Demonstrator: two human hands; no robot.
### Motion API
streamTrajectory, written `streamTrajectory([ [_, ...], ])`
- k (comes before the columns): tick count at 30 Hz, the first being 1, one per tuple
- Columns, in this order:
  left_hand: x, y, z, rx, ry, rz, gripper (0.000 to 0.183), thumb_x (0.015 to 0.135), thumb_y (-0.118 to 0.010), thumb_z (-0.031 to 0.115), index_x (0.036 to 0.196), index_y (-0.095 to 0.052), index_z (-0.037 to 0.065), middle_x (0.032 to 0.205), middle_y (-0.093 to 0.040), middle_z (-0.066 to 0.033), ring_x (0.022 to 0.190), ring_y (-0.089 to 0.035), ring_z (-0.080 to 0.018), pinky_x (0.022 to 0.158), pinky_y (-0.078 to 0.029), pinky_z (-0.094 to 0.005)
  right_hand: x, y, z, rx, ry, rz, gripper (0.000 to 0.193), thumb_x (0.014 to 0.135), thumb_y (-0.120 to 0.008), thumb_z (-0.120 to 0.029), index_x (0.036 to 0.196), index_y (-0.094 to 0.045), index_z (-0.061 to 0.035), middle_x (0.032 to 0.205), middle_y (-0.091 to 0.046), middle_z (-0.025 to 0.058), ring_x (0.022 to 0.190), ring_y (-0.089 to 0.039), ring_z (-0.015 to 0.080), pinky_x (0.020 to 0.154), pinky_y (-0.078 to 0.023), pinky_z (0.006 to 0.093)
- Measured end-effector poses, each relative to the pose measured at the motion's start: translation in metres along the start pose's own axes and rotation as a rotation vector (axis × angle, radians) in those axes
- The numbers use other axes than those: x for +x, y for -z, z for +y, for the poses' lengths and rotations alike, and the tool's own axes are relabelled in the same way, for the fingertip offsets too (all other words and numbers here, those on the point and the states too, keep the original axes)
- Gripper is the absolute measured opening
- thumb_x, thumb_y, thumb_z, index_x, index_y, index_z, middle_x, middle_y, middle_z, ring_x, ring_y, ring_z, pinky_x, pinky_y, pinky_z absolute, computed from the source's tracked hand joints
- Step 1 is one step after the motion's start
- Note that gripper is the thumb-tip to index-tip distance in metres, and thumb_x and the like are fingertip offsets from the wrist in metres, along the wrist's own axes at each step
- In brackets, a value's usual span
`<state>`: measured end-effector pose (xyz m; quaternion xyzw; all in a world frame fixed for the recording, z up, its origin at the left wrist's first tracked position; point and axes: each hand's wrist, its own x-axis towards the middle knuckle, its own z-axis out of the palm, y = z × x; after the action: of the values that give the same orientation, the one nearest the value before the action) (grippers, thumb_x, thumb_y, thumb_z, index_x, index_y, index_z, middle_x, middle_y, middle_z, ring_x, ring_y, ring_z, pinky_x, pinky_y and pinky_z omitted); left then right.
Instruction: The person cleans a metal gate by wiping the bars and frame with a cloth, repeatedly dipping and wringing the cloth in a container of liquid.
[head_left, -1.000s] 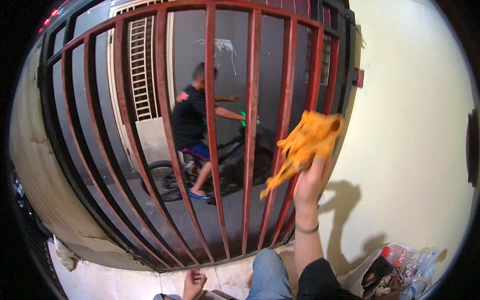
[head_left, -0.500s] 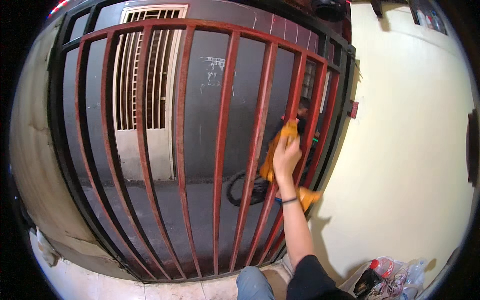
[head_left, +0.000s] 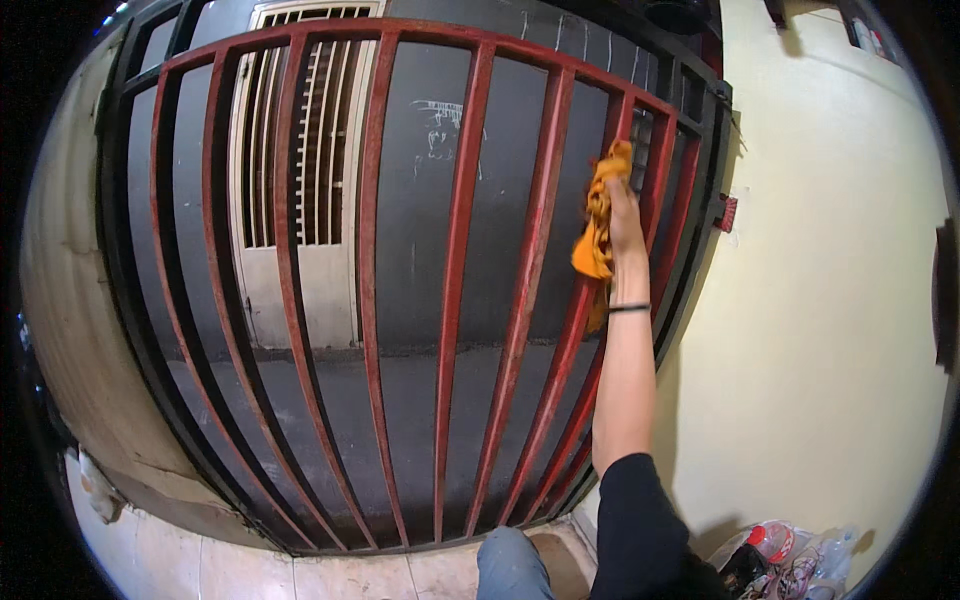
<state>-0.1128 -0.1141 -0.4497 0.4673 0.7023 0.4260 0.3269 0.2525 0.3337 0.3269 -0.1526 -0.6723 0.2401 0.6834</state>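
My right hand (head_left: pixel 626 222) is closed around a crumpled orange cloth (head_left: pixel 594 258). The arm is stretched up and forward, with a dark band at the wrist. Hand and cloth are against one of the upright red bars near the right side of the red metal gate (head_left: pixel 455 215). Part of the cloth hangs below the fist, and a piece shows behind the wrist. My fingers are mostly hidden by the cloth and the back of the hand. My left hand is out of the picture.
A pale yellow wall (head_left: pixel 810 300) runs along the right. Plastic bottles and bags (head_left: pixel 780 550) lie at its foot. Beyond the bars stand a grey wall (head_left: pixel 410 260) and a cream door (head_left: pixel 300 290) with a slatted upper part. My knee (head_left: pixel 512 565) is close to the gate's bottom.
My right hand has moved up along the bars with the orange cloth in it. The person and the bicycle wheel beyond the gate are no longer visible. The view has shifted slightly.
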Motion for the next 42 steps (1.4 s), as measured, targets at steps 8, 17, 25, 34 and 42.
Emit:
streamTrajectory([
  [8,-0.004,0.03,0.034,0.002,0.037,0.045,0.051,0.088,-0.055,0.004,0.139,-0.056,0.003,0.12,-0.068,-0.0214,0.106,-0.066,-0.0299,0.093,-0.053,-0.037,-0.203,-0.043,0.079,-0.348,0.106,0.291,0.02,0.097,-0.059,-0.012,0.113,-0.056,-0.0017,0.095,-0.064,0.0032,0.081,-0.065,0.0176,0.073,-0.054,0.0353],
  [17,-0.017,0.042,0.059,-0.114,0.091,0.013,0.049,0.09,-0.054,0.004,0.138,-0.058,0.004,0.119,-0.069,-0.0208,0.104,-0.067,-0.0276,0.09,-0.054,-0.0361,0.041,-0.048,-0.063,-1.014,0.39,0.466,0.041,0.088,-0.067,-0.024,0.114,-0.056,0.0065,0.099,-0.069,0.0297,0.097,-0.068,0.0461,0.083,-0.054,0.0518],
  [25,-0.028,0.043,0.046,0.04,0.118,0.13,0.036,0.09,-0.061,0.008,0.125,-0.063,-0.001,0.106,-0.072,-0.0182,0.092,-0.069,-0.0291,0.081,-0.056,-0.0382,-0.214,-0.04,0.099,-0.853,0.239,0.444,0.047,0.092,-0.061,-0.013,0.13,-0.043,0.009,0.099,-0.068,0.0279,0.094,-0.069,0.0445,0.08,-0.054,0.0486],
  [34,-0.025,0.029,0.044,-0.057,0.066,0.021,0.052,0.09,-0.049,0.005,0.14,-0.057,0.004,0.125,-0.068,-0.0167,0.102,-0.064,-0.0255,0.093,-0.051,-0.0336,-0.101,-0.038,0.027,-0.873,0.28,0.369,0.046,0.09,-0.066,-0.023,0.122,-0.053,0.0082,0.098,-0.07,0.0285,0.093,-0.069,0.0454,0.082,-0.055,0.049],
  [42,-0.011,0.017,0.002,-0.081,-0.009,0.106,0.046,0.094,-0.051,0.003,0.139,-0.055,0.001,0.121,-0.068,-0.0152,0.1,-0.065,-0.0205,0.09,-0.053,-0.0311,-0.114,-0.061,0.033,-0.772,0.32,0.395,0.025,0.099,-0.055,-0.015,0.116,-0.054,0.003,0.1,-0.069,0.0252,0.097,-0.068,0.0445,0.077,-0.054,0.048],
])
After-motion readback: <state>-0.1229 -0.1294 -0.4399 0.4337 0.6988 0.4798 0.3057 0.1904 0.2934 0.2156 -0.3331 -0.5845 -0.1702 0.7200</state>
